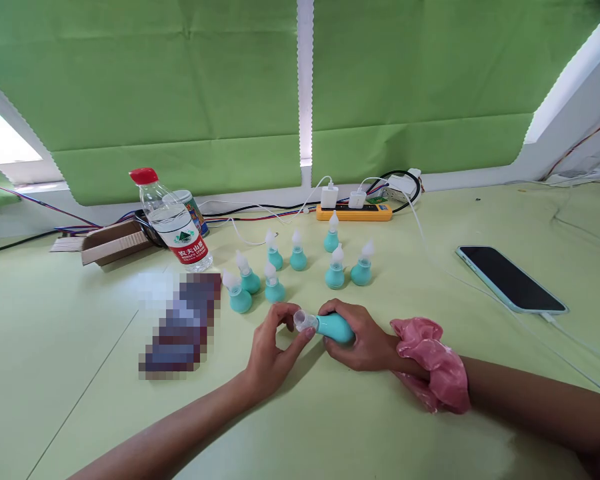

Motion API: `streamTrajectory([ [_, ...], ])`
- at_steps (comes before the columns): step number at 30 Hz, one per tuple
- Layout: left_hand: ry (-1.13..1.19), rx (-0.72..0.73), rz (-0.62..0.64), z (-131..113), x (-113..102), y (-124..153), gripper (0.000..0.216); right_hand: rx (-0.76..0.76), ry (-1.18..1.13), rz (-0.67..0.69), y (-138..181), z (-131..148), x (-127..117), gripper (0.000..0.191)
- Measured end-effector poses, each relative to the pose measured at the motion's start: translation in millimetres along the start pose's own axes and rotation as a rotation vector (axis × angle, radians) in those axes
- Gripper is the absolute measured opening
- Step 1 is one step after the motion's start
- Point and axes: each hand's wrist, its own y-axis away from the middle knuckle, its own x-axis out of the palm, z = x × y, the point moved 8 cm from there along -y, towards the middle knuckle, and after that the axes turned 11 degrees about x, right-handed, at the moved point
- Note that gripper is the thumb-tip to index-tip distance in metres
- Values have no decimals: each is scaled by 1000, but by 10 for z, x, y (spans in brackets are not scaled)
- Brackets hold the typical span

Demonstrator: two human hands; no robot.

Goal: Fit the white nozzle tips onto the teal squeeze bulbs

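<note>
My right hand (355, 333) is wrapped round the teal squeeze bulb (336, 328) of a nasal aspirator, its neck toward the left. A clear plastic collar (303, 320) sits at the end of that neck, open end facing left. The thumb and index finger of my left hand (275, 350) pinch this collar. Beyond my hands stand several more teal bulb aspirators with pale pointed tips, such as one aspirator (335, 273) upright behind my right hand and another (239, 299) beyond my left hand.
A water bottle (183, 233) with a red cap and a cardboard tray (117, 243) stand at the back left. An orange power strip (355, 213) with chargers lies by the wall. A phone (510, 280) on a white cable rests at right. A pixelated dark object (183, 323) lies left.
</note>
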Motion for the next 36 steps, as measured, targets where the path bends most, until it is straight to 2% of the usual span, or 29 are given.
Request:
streamTrajectory([
  [5, 81, -7, 46, -18, 17, -2, 12, 11, 30, -67, 7, -23, -23, 21],
  [9, 205, -128, 32, 59, 9, -17, 14, 25, 56, -134, 2, -73, -32, 18],
  [15, 368, -294, 60, 160, 83, -27, 23, 10, 71, -149, 1, -105, -28, 17],
  [19, 323, -314, 169, 172, 170, -5, 21, -33, 99, -199, 23, -101, -88, 17],
  [26, 82, -168, 196, 152, 151, -20, 17, -148, 299, -148, 18, -104, 3, 16],
  [32, -121, 157, 223, -48, 150, -27, 15, -172, 285, -67, 19, -118, 43, 15],
  [36, -266, 369, 263, -143, 183, 4, 15, -87, 252, 22, -24, -173, 70, 17],
])
